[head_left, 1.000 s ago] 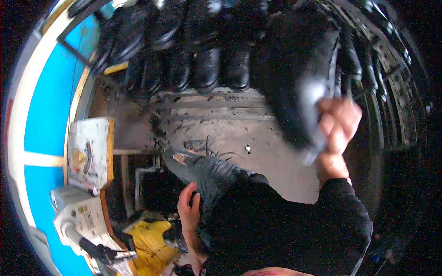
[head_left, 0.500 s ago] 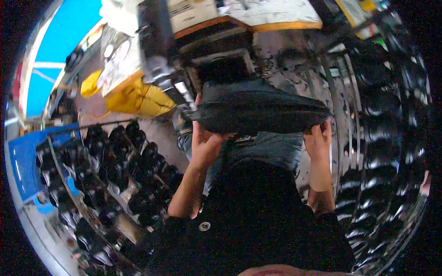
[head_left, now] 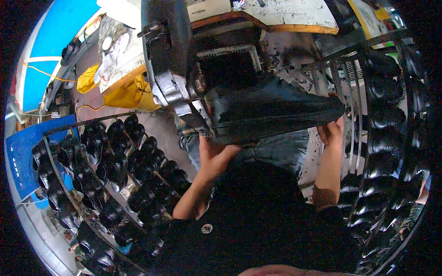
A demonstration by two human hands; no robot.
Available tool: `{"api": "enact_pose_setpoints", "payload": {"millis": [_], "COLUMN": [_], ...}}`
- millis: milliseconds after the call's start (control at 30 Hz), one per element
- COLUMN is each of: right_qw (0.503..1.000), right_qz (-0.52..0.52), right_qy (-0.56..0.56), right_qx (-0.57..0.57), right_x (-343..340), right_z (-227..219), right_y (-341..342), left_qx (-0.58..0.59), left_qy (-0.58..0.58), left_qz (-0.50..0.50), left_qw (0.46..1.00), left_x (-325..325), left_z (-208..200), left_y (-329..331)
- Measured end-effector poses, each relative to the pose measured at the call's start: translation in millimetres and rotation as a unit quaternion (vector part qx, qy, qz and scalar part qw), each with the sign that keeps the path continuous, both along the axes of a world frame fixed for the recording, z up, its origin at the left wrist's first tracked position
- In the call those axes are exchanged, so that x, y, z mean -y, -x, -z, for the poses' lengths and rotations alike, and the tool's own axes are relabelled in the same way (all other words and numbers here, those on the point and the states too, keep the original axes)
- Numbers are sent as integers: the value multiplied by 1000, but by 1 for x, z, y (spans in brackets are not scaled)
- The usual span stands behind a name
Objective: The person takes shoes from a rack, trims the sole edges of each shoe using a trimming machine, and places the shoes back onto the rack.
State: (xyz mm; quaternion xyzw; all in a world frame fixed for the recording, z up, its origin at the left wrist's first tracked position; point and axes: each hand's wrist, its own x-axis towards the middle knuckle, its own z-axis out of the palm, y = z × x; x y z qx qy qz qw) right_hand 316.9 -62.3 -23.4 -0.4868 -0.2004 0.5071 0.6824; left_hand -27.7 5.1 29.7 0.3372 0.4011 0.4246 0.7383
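Observation:
A long black leather piece (head_left: pixel 271 115), which looks like a boot or boot upper, lies crosswise in front of me above my lap. My right hand (head_left: pixel 332 132) pinches its narrow right end, fingers curled around the lower edge. Under its wide left end is my left hand (head_left: pixel 216 156), with the thumb along the near edge and the other fingers mostly hidden by the piece and the machine. A dark machine arm with a grey metal head (head_left: pixel 172 87) comes down beside my left hand, its tip at the piece's left end. Whether the tip touches the leather I cannot tell.
Racks of shiny black shoes stand at my left (head_left: pixel 110 161) and right (head_left: pixel 382 115). Beyond the piece is a pale-rimmed crate (head_left: pixel 252 51) with a dark inside. White worktables (head_left: pixel 290 16) lie ahead, and a yellow cloth or bag (head_left: pixel 133 94) hangs below the left one.
The piece has shifted slightly right, and its left end now sits at the machine tip. Both hands have moved a little right with it. The view has turned slightly and become sharper.

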Motion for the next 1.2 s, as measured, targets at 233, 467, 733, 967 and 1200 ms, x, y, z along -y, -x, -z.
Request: {"api": "enact_pose_setpoints", "payload": {"millis": [233, 467, 733, 967, 1200], "right_qw": [997, 954, 907, 922, 903], "right_qz": [-4, -54, -199, -254, -277], "right_qy": [-26, -29, -38, -126, -114], "right_qx": [79, 293, 370, 263, 308], "right_x": [0, -25, -75, -86, -94], "right_z": [-30, -56, -81, -62, -68], "right_y": [6, 11, 58, 107, 133], "left_qx": [-33, -57, 53, 119, -221], "left_qy": [12, 43, -28, -18, -233], "left_qz": [-26, -67, -178, -167, -223], "left_qw": [999, 995, 982, 979, 920], "left_x": [3, -2, -8, -15, -28], "left_z": [7, 39, 39, 39, 33], "left_y": [10, 30, 61, 94, 110]}}
